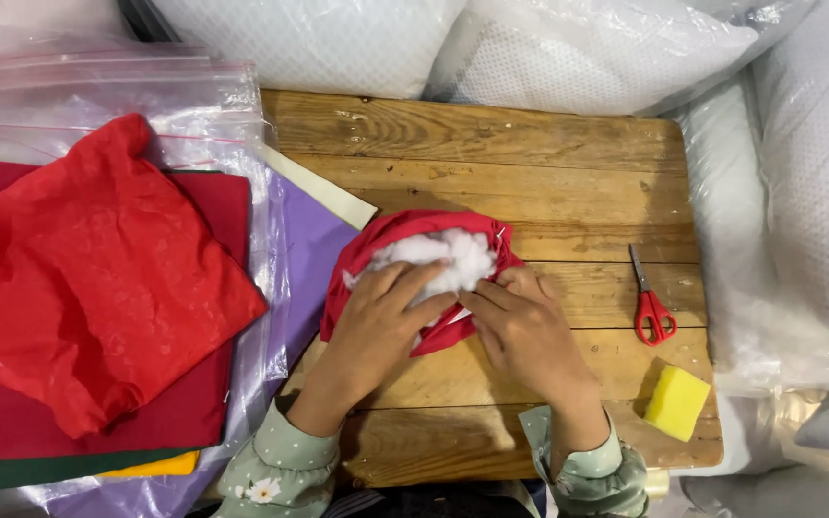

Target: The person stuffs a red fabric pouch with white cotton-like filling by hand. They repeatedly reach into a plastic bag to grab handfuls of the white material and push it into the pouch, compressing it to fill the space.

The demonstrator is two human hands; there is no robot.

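On the wooden counter (549, 182), the red fabric pouch (405, 235) lies mid-scene, its open mouth toward the far side, the left hand (386, 321) pressing white stuffing (443, 259) into it while the right hand (520, 331) pinches the pouch's right edge.

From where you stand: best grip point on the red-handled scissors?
Take the scissors by the red handle loops, coming from the person's near side with the right hand. They lie flat and closed on the wooden table, loops toward the person, blade tips pointing away, nothing touching them.
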